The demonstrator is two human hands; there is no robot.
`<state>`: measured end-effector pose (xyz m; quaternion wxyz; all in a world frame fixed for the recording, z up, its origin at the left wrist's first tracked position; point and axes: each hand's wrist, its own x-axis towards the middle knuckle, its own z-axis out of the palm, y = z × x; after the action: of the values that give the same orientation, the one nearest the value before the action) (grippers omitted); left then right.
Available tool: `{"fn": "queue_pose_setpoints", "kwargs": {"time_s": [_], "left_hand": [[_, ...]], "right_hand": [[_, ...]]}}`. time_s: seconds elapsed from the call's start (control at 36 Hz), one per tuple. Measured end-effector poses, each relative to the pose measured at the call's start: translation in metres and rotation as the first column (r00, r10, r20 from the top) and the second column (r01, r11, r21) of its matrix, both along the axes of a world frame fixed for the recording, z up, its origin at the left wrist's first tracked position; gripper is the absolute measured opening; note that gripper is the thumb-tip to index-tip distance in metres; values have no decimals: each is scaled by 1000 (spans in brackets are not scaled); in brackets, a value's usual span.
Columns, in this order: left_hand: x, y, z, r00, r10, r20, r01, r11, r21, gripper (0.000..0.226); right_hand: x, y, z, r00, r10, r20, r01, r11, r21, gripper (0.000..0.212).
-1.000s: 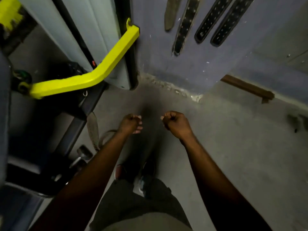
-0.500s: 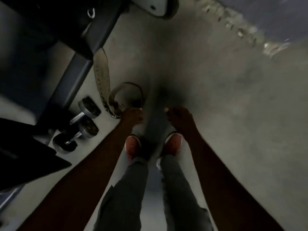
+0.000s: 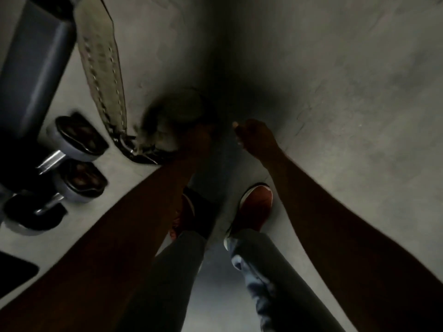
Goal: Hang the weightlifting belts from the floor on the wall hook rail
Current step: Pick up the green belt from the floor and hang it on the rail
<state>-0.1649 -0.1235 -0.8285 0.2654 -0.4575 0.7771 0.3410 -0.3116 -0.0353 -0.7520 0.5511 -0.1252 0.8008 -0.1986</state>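
A tan weightlifting belt (image 3: 103,63) lies on the grey floor; its long strap runs from the top left down to a dark buckle end, and the rest curls into a loop (image 3: 177,109) in deep shadow. My left hand (image 3: 199,136) reaches down to the near edge of that loop, but the shadow hides whether its fingers hold the belt. My right hand (image 3: 256,137) hovers just right of it over bare floor, fingers curled, holding nothing. The wall and its hook rail are out of view.
Two dumbbells (image 3: 79,140) (image 3: 76,183) lie on the floor left of the belt. A dark machine frame bar (image 3: 33,68) runs along the upper left. My red shoes (image 3: 256,207) stand just behind my hands. Bare concrete floor (image 3: 347,104) spreads to the right.
My view dropped from the wall with hanging belts to the floor. I have bent lower, the belt now looms larger, and my left hand has reached its curled loop.
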Motion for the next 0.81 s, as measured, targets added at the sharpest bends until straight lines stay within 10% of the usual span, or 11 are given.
{"fn": "queue_pose_setpoints", "kwargs": {"time_s": [0.11, 0.19, 0.25, 0.39, 0.5, 0.67, 0.81], "left_hand": [[19, 49, 16, 950, -313, -11, 290, 867, 404, 51], [26, 50, 4, 996, -11, -84, 46, 898, 437, 54], [17, 41, -9, 847, 531, -11, -444, 719, 535, 61], [-37, -7, -6, 698, 646, -308, -581, 763, 284, 61], [-61, -31, 0, 714, 680, -164, -654, 732, 188, 55], [-49, -28, 22, 776, 599, -199, -546, 795, 264, 53], [-43, -6, 82, 855, 446, -265, -290, 835, 467, 65]], "right_hand": [[-6, -6, -18, 989, 76, -127, -77, 997, -8, 46], [-9, -3, -34, 990, 63, -130, -51, 994, 95, 83], [-11, 2, -44, 988, 118, -100, -106, 987, 118, 84], [1, 19, -57, 950, 297, 100, -305, 950, 74, 56], [22, 32, -63, 900, 375, 222, -381, 924, -16, 64], [15, 58, -50, 993, -63, 105, 56, 996, 62, 53], [-25, 47, 29, 837, -532, 124, 535, 845, 18, 39]]}}
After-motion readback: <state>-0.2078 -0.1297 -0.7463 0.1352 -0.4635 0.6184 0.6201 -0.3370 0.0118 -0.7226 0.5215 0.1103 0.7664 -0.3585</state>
